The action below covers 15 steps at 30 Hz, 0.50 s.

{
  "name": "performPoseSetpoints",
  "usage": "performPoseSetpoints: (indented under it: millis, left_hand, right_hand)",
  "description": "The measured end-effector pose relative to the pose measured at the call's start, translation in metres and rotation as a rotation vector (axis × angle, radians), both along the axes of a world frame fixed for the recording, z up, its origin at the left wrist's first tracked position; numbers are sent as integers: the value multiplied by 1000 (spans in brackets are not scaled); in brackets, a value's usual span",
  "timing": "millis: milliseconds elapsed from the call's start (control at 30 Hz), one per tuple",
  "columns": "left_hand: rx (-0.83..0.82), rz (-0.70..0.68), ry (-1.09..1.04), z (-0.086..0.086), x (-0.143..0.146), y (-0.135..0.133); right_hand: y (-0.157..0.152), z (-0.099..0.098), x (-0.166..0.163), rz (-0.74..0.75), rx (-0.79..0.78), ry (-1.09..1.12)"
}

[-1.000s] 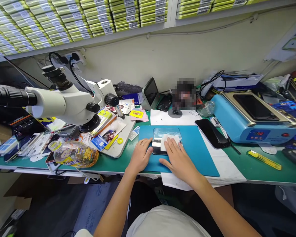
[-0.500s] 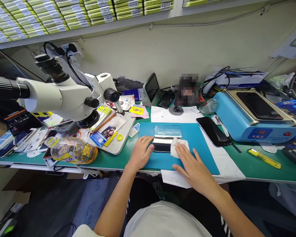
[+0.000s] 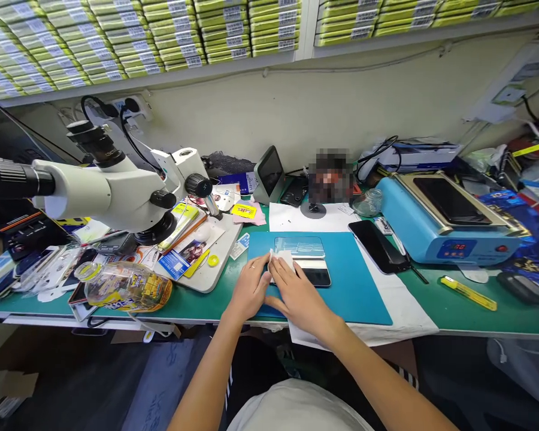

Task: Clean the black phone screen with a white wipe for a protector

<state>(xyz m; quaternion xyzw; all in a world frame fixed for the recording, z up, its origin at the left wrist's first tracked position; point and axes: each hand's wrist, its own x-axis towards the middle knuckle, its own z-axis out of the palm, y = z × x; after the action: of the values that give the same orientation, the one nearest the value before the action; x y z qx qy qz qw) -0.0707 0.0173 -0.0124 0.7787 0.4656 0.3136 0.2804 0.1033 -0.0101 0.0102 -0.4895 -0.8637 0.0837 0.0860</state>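
Note:
A phone screen [image 3: 320,276], dark with a bright reflected band, lies flat on a teal mat [image 3: 359,299]. My left hand [image 3: 248,290] is at its left end, thumb and fingers closed about the edge, though the contact is partly hidden. My right hand [image 3: 300,299] presses a folded white wipe [image 3: 287,257] onto the left part of the screen. The fingertips of both hands meet there and cover that end. Just beyond it lies a clear glass sheet [image 3: 299,246] with whitish reflections.
A microscope [image 3: 94,188] and a plastic bottle [image 3: 126,287] stand at left. To the right are a black phone [image 3: 379,245], a blue heating machine [image 3: 444,224], a glass jar [image 3: 369,202] and a yellow cutter [image 3: 468,293]. Packed boxes [image 3: 224,30] fill the shelf above.
My right hand has slid the wipe leftward along the screen, from its right end to the left end beside my left hand. The camera view has shifted slightly.

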Motion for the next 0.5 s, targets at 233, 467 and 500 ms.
performPoseSetpoints:
  millis: [233, 467, 500]
  left_hand:
    - [25, -19, 58, 0, 1, 2]
    - [33, -7, 118, 3, 4, 3]
    - [32, -5, 125, 4, 4, 3]
  right_hand:
    - [-45, -13, 59, -49, -2, -21]
    - [-23, -12, 96, -167, -70, -15]
    - [-17, -10, 96, -165, -89, -7]
